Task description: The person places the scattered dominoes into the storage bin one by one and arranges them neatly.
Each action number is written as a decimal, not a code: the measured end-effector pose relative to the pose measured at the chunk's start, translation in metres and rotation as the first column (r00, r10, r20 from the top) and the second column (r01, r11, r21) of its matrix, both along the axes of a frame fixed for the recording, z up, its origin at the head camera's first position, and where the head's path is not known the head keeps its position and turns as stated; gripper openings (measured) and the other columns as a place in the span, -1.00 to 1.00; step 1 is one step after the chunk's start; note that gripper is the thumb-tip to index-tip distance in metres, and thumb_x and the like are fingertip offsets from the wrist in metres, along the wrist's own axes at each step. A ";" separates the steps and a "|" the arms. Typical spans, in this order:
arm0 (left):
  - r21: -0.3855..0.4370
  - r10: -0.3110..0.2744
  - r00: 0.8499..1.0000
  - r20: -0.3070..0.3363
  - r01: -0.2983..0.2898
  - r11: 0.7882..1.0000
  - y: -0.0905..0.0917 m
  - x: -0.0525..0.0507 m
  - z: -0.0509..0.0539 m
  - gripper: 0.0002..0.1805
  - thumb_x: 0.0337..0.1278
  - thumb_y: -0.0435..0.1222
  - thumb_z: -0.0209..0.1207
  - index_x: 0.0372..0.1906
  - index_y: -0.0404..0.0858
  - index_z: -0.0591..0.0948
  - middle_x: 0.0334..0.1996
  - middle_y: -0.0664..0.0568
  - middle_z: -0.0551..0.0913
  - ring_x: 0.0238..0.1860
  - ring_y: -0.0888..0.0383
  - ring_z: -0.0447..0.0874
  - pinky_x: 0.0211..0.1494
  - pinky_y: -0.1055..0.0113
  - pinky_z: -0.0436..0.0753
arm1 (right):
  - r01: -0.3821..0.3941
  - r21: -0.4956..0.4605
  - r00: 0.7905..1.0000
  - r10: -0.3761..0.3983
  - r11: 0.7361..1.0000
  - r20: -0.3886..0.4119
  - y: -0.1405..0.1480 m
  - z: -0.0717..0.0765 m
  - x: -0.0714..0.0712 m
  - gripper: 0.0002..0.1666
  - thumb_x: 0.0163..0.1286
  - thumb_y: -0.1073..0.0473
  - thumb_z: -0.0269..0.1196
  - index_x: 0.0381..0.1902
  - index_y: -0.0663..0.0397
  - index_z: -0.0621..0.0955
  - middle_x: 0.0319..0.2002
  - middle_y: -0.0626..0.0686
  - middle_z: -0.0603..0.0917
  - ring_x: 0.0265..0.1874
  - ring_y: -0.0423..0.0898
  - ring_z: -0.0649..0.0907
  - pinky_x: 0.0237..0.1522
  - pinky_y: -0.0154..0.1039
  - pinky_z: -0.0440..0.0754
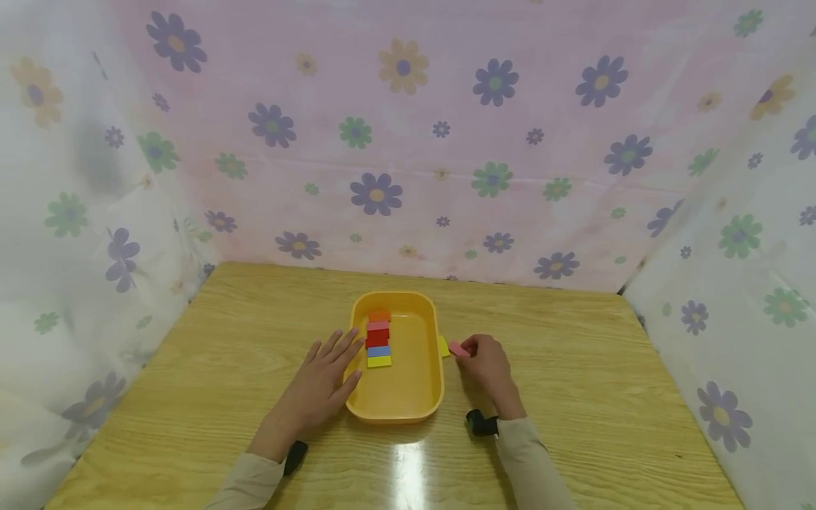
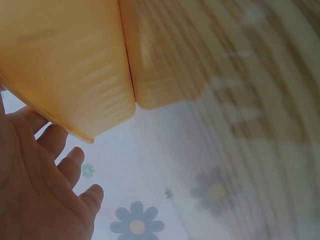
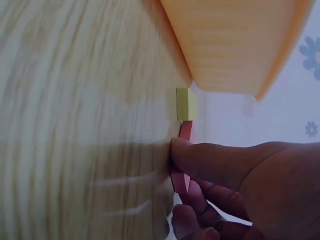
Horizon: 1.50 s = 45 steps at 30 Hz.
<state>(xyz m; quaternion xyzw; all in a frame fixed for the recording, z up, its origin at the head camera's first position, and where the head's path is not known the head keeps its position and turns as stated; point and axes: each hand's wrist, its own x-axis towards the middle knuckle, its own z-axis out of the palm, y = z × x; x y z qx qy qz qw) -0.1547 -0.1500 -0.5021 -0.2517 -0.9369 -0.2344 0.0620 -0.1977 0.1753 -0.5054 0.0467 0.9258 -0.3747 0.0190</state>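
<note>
A yellow plastic tray point(image 1: 411, 389) stands in the middle of the table. My left hand point(image 1: 319, 386) lies at its left rim, fingers spread and fairly straight; in the left wrist view the fingers point(image 2: 54, 140) touch the rim from outside. Along the tray's left side is a row of small blocks: orange point(image 1: 380, 316), pink point(image 1: 377, 326), red point(image 1: 377, 335), blue point(image 1: 379, 350) and yellow point(image 1: 379, 362). Right of the tray, my right hand point(image 1: 489, 365) pinches a pink block point(image 3: 181, 181) between thumb and fingers, low at the tabletop. A loose yellow block point(image 3: 186, 104) sits between it and the tray.
The wood-grain table point(image 1: 561, 397) reaches back to a flowered curtain point(image 1: 440, 156), which also hangs on both sides. Black wrist devices show at the left wrist point(image 1: 295, 457) and the right wrist point(image 1: 481, 423).
</note>
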 end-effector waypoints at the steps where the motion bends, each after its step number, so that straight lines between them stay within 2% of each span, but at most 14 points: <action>1: 0.000 -0.001 1.000 0.000 0.001 1.000 0.000 0.000 0.000 -0.34 0.49 -0.11 0.11 0.56 -0.21 0.29 0.59 -0.06 0.18 0.60 -0.22 0.06 0.55 -0.34 0.02 | -0.003 -0.002 1.000 0.003 1.000 -0.010 0.001 0.000 0.002 -0.81 0.23 0.31 0.39 -0.20 0.29 0.70 -0.34 0.12 0.68 -0.38 -0.02 0.57 -0.28 -0.16 0.59; 5: -0.009 0.001 1.000 0.001 -0.001 1.000 0.001 0.000 0.000 -0.34 0.49 -0.11 0.11 0.56 -0.20 0.29 0.60 -0.06 0.18 0.60 -0.22 0.06 0.55 -0.34 0.03 | -0.010 -0.016 0.999 0.009 1.000 -0.053 0.006 -0.002 0.008 -0.82 0.20 0.36 0.37 -0.22 0.30 0.69 -0.34 0.12 0.67 -0.38 -0.04 0.57 -0.29 -0.18 0.59; 10: -0.010 0.002 1.000 0.007 -0.002 1.000 0.001 0.000 0.002 -0.34 0.49 -0.10 0.10 0.56 -0.22 0.30 0.59 -0.06 0.18 0.60 -0.22 0.06 0.55 -0.34 0.04 | 0.003 -0.054 0.999 -0.006 0.999 -0.045 0.010 -0.002 0.014 -0.81 0.22 0.34 0.40 -0.19 0.26 0.70 -0.27 0.14 0.69 -0.30 -0.01 0.62 -0.18 -0.09 0.65; 17: -0.020 0.005 1.000 0.004 -0.005 1.000 0.001 0.001 0.003 -0.34 0.48 -0.10 0.11 0.55 -0.23 0.31 0.59 -0.06 0.19 0.60 -0.21 0.06 0.54 -0.34 0.05 | 0.021 -0.082 0.999 -0.025 0.996 -0.048 0.014 0.006 0.023 -0.79 0.26 0.32 0.40 -0.14 0.25 0.71 -0.19 0.16 0.72 -0.24 0.01 0.64 -0.12 -0.06 0.68; 22: -0.024 0.003 1.000 -0.005 -0.003 1.000 0.000 0.000 0.000 -0.34 0.49 -0.09 0.09 0.55 -0.23 0.30 0.59 -0.05 0.19 0.60 -0.21 0.06 0.54 -0.34 0.05 | 0.069 -0.200 0.990 -0.092 0.977 -0.108 0.018 0.004 0.027 -0.79 0.21 0.39 0.41 -0.16 0.27 0.73 -0.17 0.21 0.76 -0.23 0.05 0.72 -0.16 -0.13 0.74; 25: -0.025 0.000 1.000 -0.011 0.000 1.000 0.000 0.000 -0.001 -0.34 0.49 -0.09 0.10 0.55 -0.23 0.30 0.59 -0.05 0.18 0.60 -0.21 0.07 0.54 -0.35 0.06 | 0.074 -0.312 0.979 -0.128 0.947 -0.157 0.022 0.000 0.028 -0.77 0.19 0.44 0.43 -0.16 0.29 0.75 -0.20 0.24 0.77 -0.27 0.03 0.75 -0.26 -0.26 0.75; 28: -0.021 -0.002 1.000 -0.016 0.001 1.000 0.000 0.001 -0.001 -0.34 0.48 -0.11 0.11 0.55 -0.23 0.31 0.59 -0.06 0.19 0.59 -0.23 0.08 0.54 -0.35 0.06 | 0.053 -0.421 0.972 -0.143 0.905 -0.184 0.024 -0.002 0.031 -0.79 0.23 0.43 0.42 -0.14 0.32 0.76 -0.21 0.28 0.78 -0.32 -0.02 0.76 -0.34 -0.34 0.74; 32: -0.023 -0.002 1.000 -0.016 0.002 1.000 0.001 0.001 -0.001 -0.35 0.48 -0.12 0.12 0.55 -0.23 0.31 0.59 -0.07 0.19 0.59 -0.23 0.09 0.54 -0.35 0.06 | 0.064 -0.569 0.974 -0.175 0.820 -0.142 0.022 -0.003 0.036 -0.75 0.32 0.37 0.39 -0.06 0.37 0.75 -0.13 0.33 0.78 -0.33 -0.03 0.79 -0.32 -0.28 0.77; 36: -0.027 0.002 1.000 0.001 -0.002 1.000 0.001 0.001 -0.001 -0.35 0.48 -0.11 0.11 0.54 -0.24 0.31 0.59 -0.07 0.18 0.60 -0.22 0.06 0.55 -0.34 0.04 | 0.098 -0.659 0.974 -0.208 0.746 -0.091 0.018 -0.004 0.040 -0.71 0.35 0.33 0.38 -0.01 0.38 0.73 -0.08 0.32 0.77 -0.29 -0.03 0.80 -0.26 -0.20 0.80; 42: -0.028 0.005 1.000 0.012 -0.005 1.000 0.000 0.000 -0.001 -0.35 0.50 -0.08 0.07 0.55 -0.24 0.31 0.60 -0.06 0.17 0.60 -0.22 0.05 0.56 -0.32 0.03 | 0.157 -0.726 0.963 -0.268 0.670 -0.039 0.013 -0.006 0.044 -0.63 0.36 0.29 0.39 0.07 0.40 0.69 -0.17 0.05 0.79 -0.30 -0.12 0.76 -0.28 -0.31 0.77; 45: -0.027 0.007 1.000 0.016 -0.007 1.000 0.000 0.000 -0.002 -0.34 0.50 -0.08 0.08 0.56 -0.23 0.30 0.60 -0.05 0.16 0.61 -0.20 0.04 0.57 -0.31 0.02 | 0.161 -0.767 0.961 -0.276 0.621 -0.021 0.009 -0.006 0.046 -0.53 0.36 0.32 0.38 0.16 0.44 0.61 -0.23 -0.08 0.78 -0.32 -0.20 0.75 -0.29 -0.35 0.75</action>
